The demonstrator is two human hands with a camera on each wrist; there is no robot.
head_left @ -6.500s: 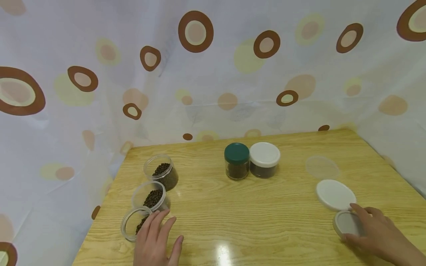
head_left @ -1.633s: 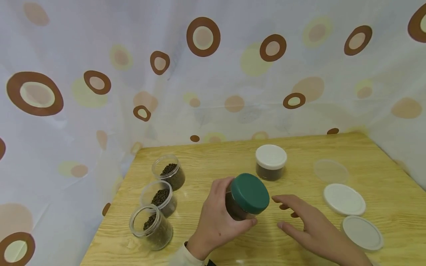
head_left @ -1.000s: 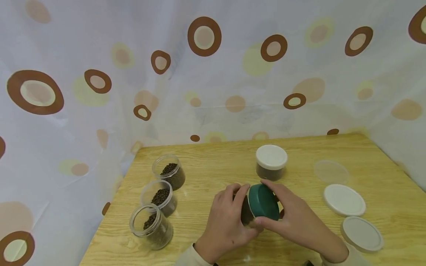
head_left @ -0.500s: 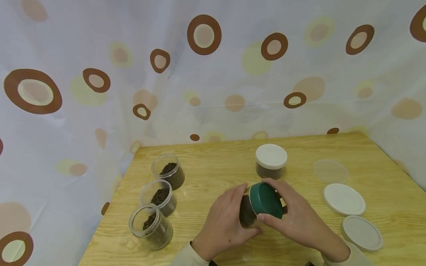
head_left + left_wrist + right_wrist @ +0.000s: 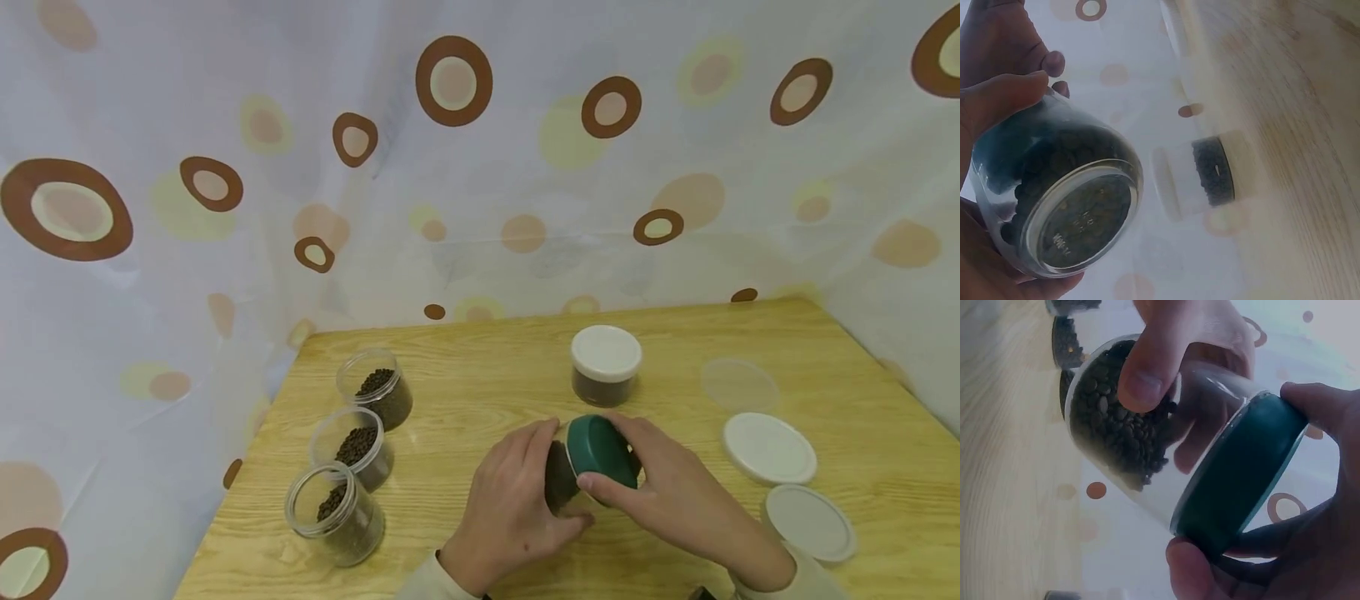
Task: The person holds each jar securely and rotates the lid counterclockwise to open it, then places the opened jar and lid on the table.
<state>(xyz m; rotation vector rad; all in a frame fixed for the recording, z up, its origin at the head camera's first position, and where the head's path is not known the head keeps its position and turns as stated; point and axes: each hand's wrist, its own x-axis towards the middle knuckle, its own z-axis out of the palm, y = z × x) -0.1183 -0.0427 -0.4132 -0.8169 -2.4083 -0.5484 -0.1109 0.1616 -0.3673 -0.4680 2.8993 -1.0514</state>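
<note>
A clear jar partly filled with dark brown pellets is held tilted above the table. My left hand grips its body, thumb on one side and fingers around the other. The green lid sits on the jar's mouth, facing right. Around its edge my right hand has thumb and fingers curled. In the left wrist view the jar's round glass base faces the camera, with pellets showing through.
Open jars of pellets stand along the left: a back jar, a middle jar and a front jar. A white-lidded jar stands behind the hands. A clear lid, white lid and greyish lid lie right.
The green-lidded jar has left its place beside the white-lidded jar, lifted in my left hand. My right hand has moved from the greyish lid to the green lid and now grips it.
</note>
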